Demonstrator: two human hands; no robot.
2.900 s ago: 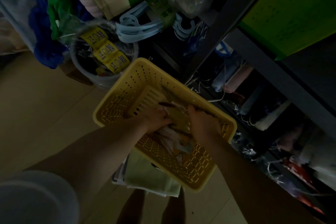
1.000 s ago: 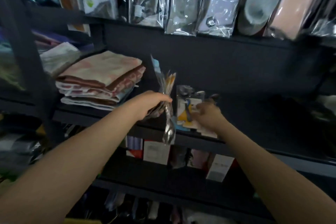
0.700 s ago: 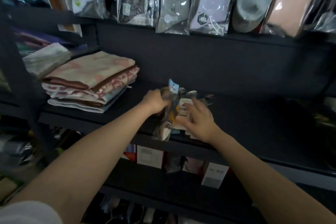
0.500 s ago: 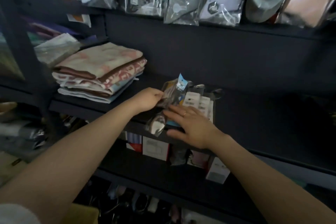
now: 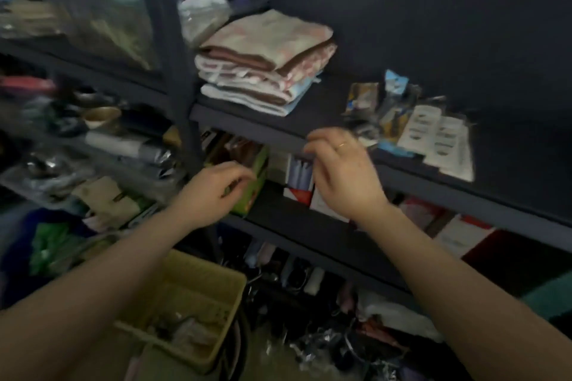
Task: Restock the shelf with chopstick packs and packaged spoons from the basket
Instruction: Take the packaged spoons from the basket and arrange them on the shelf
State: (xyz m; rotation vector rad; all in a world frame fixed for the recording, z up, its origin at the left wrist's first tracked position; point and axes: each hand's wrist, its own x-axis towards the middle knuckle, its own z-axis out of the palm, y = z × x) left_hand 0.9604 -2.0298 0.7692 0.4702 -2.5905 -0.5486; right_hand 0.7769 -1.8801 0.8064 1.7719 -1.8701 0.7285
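On shelf (image 5: 309, 108), packs (image 5: 411, 120) beyond empty right hand (image 5: 340, 173)

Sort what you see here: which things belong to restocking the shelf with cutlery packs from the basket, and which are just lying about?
Job:
yellow basket
packs on the shelf
shelf
left hand
right hand

Lying about:
folded towels
boxes on the lower shelf
green box
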